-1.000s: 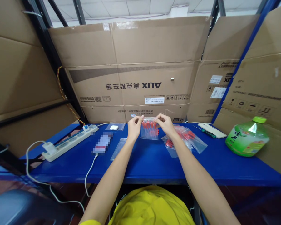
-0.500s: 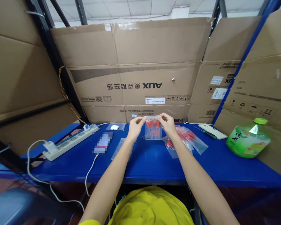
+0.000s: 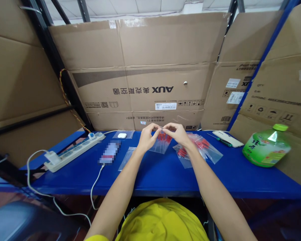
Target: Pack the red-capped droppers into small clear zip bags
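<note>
Standing along the back of the bench: flattened cardboard boxes [image 3: 150, 77], the middle one printed upside down with "AUX". Below them, blue table [image 3: 155, 174], running the full width of the head view. Yellow garment [image 3: 163, 221] of the person at the bottom edge, both bare forearms reaching forward over the table.

Right side: green bottle [image 3: 266, 147] lying tilted near the cardboard, cap up and to the right. Left side: white power strip [image 3: 74, 152] set diagonally, a white cable running off the table's front edge. White flat device [image 3: 227, 139] at the back right with a dark thin tool just beside it. Blurred rectangular item [image 3: 109, 152] between the power strip and the hands; an empty clear bag [image 3: 126, 157] just right of it. Small white case [image 3: 122, 135] on another clear bag at the back.

Pile of clear bags with red parts [image 3: 198, 149] lies on the table just right of the right wrist.

Left hand [image 3: 146, 139] and right hand [image 3: 178, 134] are raised above the table centre, close together, fingertips nearly meeting. Both pinch the top edge of one small clear bag [image 3: 162, 144] holding red parts; the bag hangs between them, tilted, lower end toward the left wrist. Cannot tell whether the bag's lower edge touches the table.
</note>
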`<move>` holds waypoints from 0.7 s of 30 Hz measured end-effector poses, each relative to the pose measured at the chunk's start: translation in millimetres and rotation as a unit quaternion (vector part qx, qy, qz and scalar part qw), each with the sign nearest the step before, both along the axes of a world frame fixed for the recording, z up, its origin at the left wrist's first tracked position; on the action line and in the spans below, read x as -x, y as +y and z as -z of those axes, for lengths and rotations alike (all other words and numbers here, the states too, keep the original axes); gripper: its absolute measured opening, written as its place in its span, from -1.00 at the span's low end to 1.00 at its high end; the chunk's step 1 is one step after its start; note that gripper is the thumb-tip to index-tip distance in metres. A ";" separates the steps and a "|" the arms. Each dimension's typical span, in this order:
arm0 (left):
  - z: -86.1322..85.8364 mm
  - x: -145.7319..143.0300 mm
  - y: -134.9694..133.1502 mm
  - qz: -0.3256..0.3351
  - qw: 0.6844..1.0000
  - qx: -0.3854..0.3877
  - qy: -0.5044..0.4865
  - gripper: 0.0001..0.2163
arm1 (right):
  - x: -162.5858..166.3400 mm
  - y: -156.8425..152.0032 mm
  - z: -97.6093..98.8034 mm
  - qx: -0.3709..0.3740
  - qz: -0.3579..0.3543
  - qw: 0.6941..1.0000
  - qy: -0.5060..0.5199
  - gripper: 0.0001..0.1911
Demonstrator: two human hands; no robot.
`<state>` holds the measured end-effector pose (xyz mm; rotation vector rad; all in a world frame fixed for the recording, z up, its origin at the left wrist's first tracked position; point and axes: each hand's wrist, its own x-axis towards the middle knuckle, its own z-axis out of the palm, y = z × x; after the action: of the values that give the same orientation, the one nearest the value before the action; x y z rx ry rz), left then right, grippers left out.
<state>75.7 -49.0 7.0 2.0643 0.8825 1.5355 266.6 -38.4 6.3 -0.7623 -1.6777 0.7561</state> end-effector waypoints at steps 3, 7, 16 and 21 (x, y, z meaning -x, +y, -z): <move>0.9 0.3 0.4 -0.003 0.999 -0.030 0.035 -0.79 | -0.3 -0.8 -0.1 0.009 -0.007 1.000 -0.015 -0.65; 3.2 -0.8 2.2 -0.014 0.996 -0.053 0.064 -0.78 | 1.4 -2.5 -1.3 -0.002 -0.010 0.999 -0.039 -0.62; 1.1 -2.2 0.7 -0.050 0.995 -0.070 0.055 -0.75 | 4.9 0.4 2.0 0.000 0.004 1.000 -0.024 -0.61; 0.8 -3.3 0.2 -0.044 0.997 -0.046 0.033 -0.73 | 3.8 0.9 1.5 -0.020 0.009 0.999 -0.044 -0.63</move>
<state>79.0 -48.8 6.2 2.1792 0.9563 1.5893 262.8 -37.5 4.8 -0.7921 -1.7575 0.6818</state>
